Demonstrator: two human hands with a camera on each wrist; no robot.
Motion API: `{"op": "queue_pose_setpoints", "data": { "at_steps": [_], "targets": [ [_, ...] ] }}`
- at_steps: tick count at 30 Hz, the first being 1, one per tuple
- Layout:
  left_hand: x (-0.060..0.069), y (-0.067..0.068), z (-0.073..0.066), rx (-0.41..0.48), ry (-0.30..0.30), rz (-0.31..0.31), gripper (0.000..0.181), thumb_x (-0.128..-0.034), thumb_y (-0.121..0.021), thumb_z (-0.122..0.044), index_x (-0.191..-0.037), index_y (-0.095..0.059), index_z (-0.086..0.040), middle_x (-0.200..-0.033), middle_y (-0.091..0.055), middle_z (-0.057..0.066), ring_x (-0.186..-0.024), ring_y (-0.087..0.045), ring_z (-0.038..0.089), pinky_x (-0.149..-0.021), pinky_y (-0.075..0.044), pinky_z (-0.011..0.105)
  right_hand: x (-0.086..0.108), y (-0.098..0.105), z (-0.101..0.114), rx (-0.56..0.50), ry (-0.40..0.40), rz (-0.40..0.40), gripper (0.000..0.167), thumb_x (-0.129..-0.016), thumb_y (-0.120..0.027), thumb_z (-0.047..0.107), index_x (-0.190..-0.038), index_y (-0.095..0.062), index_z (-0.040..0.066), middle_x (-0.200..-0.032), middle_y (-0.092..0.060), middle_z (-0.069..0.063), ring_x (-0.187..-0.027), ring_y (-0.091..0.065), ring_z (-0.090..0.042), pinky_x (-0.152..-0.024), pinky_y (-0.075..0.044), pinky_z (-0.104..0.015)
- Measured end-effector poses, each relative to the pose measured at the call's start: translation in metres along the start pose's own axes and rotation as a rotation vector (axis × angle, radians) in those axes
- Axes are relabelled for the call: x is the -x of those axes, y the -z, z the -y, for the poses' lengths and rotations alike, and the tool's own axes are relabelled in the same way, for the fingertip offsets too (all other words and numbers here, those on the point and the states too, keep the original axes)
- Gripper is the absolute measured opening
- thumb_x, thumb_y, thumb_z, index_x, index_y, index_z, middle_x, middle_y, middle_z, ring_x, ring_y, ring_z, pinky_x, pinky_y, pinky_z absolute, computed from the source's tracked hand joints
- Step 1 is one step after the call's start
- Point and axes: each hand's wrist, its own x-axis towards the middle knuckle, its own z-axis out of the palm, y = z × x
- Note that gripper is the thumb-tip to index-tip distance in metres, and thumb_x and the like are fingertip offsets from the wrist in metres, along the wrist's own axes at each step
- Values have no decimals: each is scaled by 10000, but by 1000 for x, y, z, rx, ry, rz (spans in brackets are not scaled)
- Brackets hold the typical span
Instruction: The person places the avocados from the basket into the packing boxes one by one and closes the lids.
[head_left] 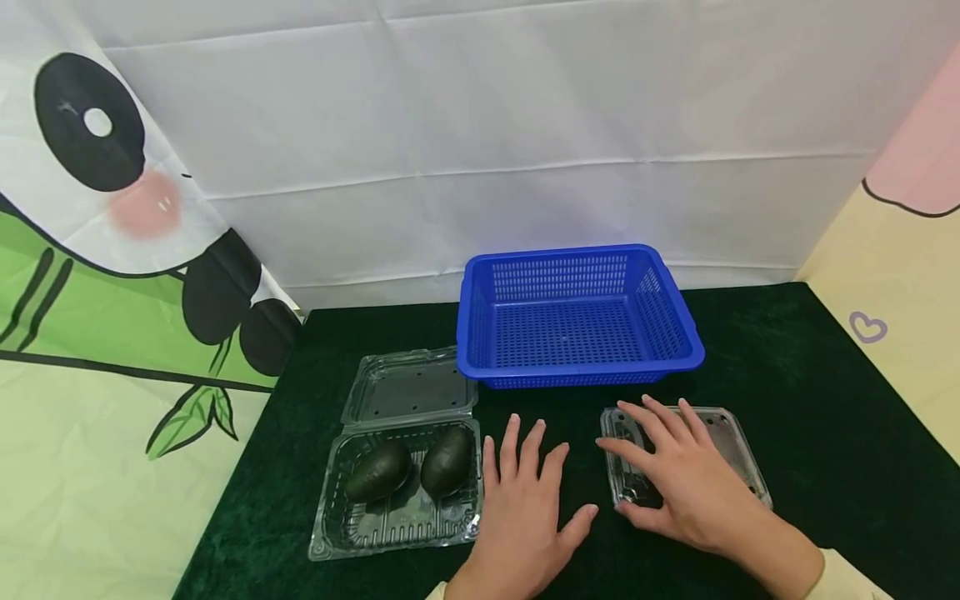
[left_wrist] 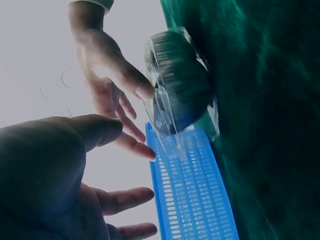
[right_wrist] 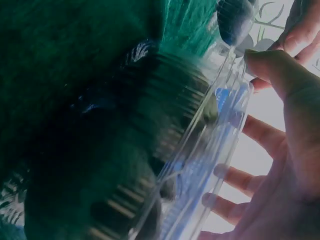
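Note:
My right hand (head_left: 690, 475) rests with spread fingers on the lid of a shut clear plastic clamshell box (head_left: 738, 442). Dark rounded shapes inside it, seen from the side in the right wrist view, look like avocados (right_wrist: 125, 165). To its left, my left hand (head_left: 517, 508) has its fingers fanned out and holds nothing. Just beside that hand is a second clear clamshell box (head_left: 390, 546), its lid (head_left: 412, 387) folded back. Two dark green avocados (head_left: 380, 471) lie inside this box.
A blue plastic basket (head_left: 577, 367) with slotted walls stands behind both boxes, its near left corner by the raised-back lid. Dark green cloth (head_left: 247, 533) covers the table. White fabric (head_left: 525, 125) hangs behind, with printed cloth at both sides.

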Motion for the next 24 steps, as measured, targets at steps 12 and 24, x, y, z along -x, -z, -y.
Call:
{"op": "queue_pose_setpoints", "data": {
  "at_steps": [12,24],
  "targets": [
    [11,23,47,10,171,-105,741,-926,-631,-663,-1507,-521,-217,-1665,-277,137,-1553,-56,435,-1177,-64,715,-3,-6,5,-17,55,8,654,-829,-798,590,-1412,-616,354,-1627,-348,-107,-1511,-219,-439,-1148,-132,-745],
    [25,54,110,-58,349,-147,783,-933,-676,-578,-1529,-490,-105,-1649,-245,250,-1533,-2,500,-1150,-11,750,-25,-6,21,8,87,13,673,-869,-740,620,-1462,-564,353,-1585,-420,-98,-1513,-249,-407,-1166,-109,-723]
  ]
}}
